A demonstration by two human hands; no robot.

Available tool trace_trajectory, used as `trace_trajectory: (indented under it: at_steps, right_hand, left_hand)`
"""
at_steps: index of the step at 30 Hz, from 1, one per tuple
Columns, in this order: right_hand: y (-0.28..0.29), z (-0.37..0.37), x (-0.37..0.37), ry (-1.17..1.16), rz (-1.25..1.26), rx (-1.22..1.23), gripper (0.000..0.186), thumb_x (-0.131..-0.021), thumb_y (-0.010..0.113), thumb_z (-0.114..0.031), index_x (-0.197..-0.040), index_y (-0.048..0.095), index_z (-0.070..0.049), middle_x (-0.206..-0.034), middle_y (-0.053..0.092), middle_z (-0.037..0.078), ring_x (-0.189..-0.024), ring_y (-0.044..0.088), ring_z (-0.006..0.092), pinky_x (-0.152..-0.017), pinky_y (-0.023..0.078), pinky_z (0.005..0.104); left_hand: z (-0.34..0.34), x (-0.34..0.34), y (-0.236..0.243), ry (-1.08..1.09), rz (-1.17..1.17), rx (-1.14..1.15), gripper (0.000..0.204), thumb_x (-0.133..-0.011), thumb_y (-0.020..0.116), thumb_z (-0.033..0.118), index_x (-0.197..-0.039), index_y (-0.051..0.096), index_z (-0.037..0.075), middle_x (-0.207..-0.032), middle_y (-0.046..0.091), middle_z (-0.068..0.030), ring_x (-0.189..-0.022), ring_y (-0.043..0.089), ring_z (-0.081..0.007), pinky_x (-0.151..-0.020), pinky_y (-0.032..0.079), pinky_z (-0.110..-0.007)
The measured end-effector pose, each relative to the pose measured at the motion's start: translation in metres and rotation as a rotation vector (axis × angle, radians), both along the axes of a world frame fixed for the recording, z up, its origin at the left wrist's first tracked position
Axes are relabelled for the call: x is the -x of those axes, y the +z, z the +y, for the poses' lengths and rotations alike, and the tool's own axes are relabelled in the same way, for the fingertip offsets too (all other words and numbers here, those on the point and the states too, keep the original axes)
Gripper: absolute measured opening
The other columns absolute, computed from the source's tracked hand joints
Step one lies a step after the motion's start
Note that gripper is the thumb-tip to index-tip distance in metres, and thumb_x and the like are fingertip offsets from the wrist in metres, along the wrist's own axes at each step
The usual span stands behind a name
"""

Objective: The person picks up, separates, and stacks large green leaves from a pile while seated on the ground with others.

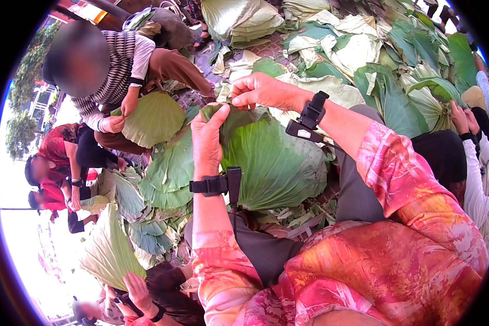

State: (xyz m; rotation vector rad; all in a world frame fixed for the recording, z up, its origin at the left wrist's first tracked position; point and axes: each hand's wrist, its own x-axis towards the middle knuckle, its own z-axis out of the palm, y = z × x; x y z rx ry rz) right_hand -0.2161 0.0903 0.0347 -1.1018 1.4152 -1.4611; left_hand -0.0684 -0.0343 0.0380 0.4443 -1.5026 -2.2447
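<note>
A large green lotus leaf (277, 163) hangs in front of me, its veins fanning down toward my lap. My left hand (207, 138) is closed on the leaf's upper left edge, thumb up and pressed against a folded dark green part. At the top of the same leaf, my right hand (269, 92) is bent in a pinch, with thumb and fingertips at the rim. The exact spot between those fingertips is partly hidden. Both wrists wear black straps with small black boxes.
Stacks of lotus leaves (244, 22) and loose leaves (358, 49) cover the paved ground ahead. Across from me on the left, a seated person handles a yellowish leaf (155, 118). Another at lower left lifts a pale leaf (111, 250). Someone's hands at right hold a leaf (437, 89).
</note>
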Motion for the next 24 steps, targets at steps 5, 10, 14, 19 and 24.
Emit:
trace_trajectory:
  at_steps: [5,10,14,19,24]
  right_hand:
    - [-0.006,-0.004,-0.001,-0.012,0.092,0.033,0.013,-0.085,0.062,-0.013,-0.089,0.062,-0.001,-0.080,0.061,-0.001,-0.076,0.054,0.0063,-0.071,0.045,0.0237]
    - [-0.010,-0.006,-0.005,-0.061,0.049,0.024,0.013,-0.086,0.062,-0.014,-0.090,0.061,-0.002,-0.081,0.061,-0.002,-0.074,0.053,0.0057,-0.070,0.045,0.0233]
    - [-0.011,-0.007,-0.009,-0.058,-0.170,0.023,0.013,-0.088,0.061,-0.018,-0.090,0.061,-0.005,-0.079,0.058,-0.003,-0.073,0.052,0.0055,-0.069,0.044,0.0227]
    - [-0.014,-0.007,-0.006,-0.077,-0.337,0.002,0.015,-0.089,0.061,-0.021,-0.090,0.060,-0.007,-0.077,0.057,-0.003,-0.071,0.052,0.0064,-0.068,0.043,0.0229]
    - [-0.004,-0.002,-0.002,-0.062,-0.222,0.050,0.024,-0.092,0.056,-0.029,-0.098,0.059,-0.006,-0.089,0.058,-0.002,-0.082,0.053,0.0084,-0.078,0.042,0.0259]
  left_hand:
    - [0.003,-0.003,0.006,-0.120,-0.207,0.129,0.014,-0.077,0.071,0.001,-0.090,0.065,0.002,-0.082,0.066,-0.0024,-0.070,0.061,-0.0099,-0.065,0.050,-0.025]
    - [0.001,-0.002,0.001,-0.120,-0.184,0.132,0.017,-0.076,0.071,-0.002,-0.091,0.065,0.003,-0.083,0.066,-0.0027,-0.071,0.062,-0.0110,-0.065,0.051,-0.026]
    - [0.001,-0.002,0.001,-0.123,-0.121,0.049,0.015,-0.077,0.070,-0.001,-0.090,0.065,0.004,-0.082,0.066,-0.0024,-0.070,0.061,-0.0108,-0.065,0.051,-0.025]
    - [-0.002,-0.004,-0.001,-0.122,-0.110,0.124,0.011,-0.078,0.069,0.000,-0.087,0.065,0.004,-0.081,0.065,-0.0012,-0.069,0.060,-0.0099,-0.064,0.049,-0.024]
    - [-0.005,-0.005,0.002,-0.136,-0.095,0.045,0.007,-0.079,0.068,0.000,-0.084,0.066,0.004,-0.084,0.065,0.0000,-0.074,0.058,-0.0080,-0.069,0.047,-0.023]
